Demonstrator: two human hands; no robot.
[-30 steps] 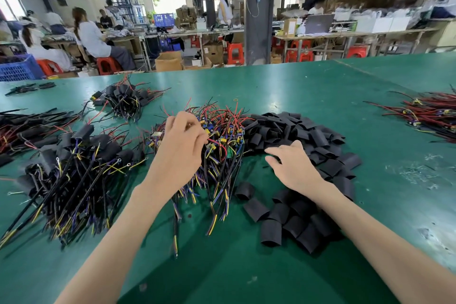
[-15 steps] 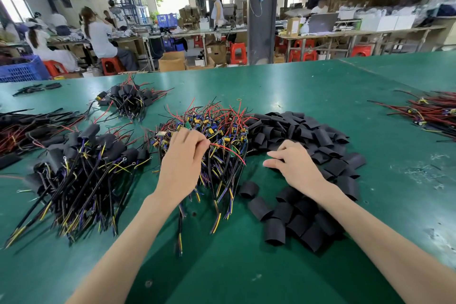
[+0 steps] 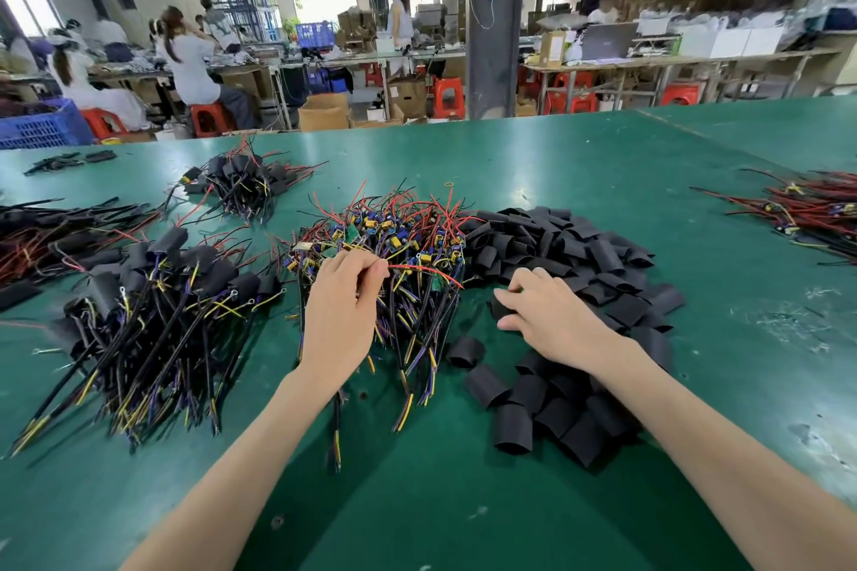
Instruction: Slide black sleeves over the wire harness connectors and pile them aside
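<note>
On the green table (image 3: 603, 162) a pile of bare wire harnesses (image 3: 394, 227) lies in the middle. Red leads and small blue and yellow parts crowd its far end, and black, yellow and purple tails point toward the near edge. The left hand (image 3: 341, 315) rests on this pile, thumb and fingers pinching a red wire (image 3: 426, 270) that arcs out to the right. Touching the pile on its right is a heap of black sleeves (image 3: 570, 246), short flattened tubes spread from far to near. The right hand (image 3: 554, 322) lies on that heap with fingers curled, forefinger and thumb closed on one sleeve (image 3: 492, 308) at the heap's left edge. The two hands are apart, with the harness tails between them. Just left of the bare pile lies a pile of sleeved harnesses (image 3: 153, 292), black covers at the far end. A smaller sleeved pile (image 3: 241, 181) sits farther back, and another stack (image 3: 41, 236) runs off the left edge. Near the right edge, well apart from the rest, lies a bundle of red-wired harnesses (image 3: 807, 211). Beyond the table's far edge a blue crate (image 3: 44, 128) stands at the left; what it holds cannot be made out. An open cardboard box (image 3: 323, 111) stands on the floor, its inside hidden from this angle. People (image 3: 190, 60) sit at benches on red stools (image 3: 449, 95).
</note>
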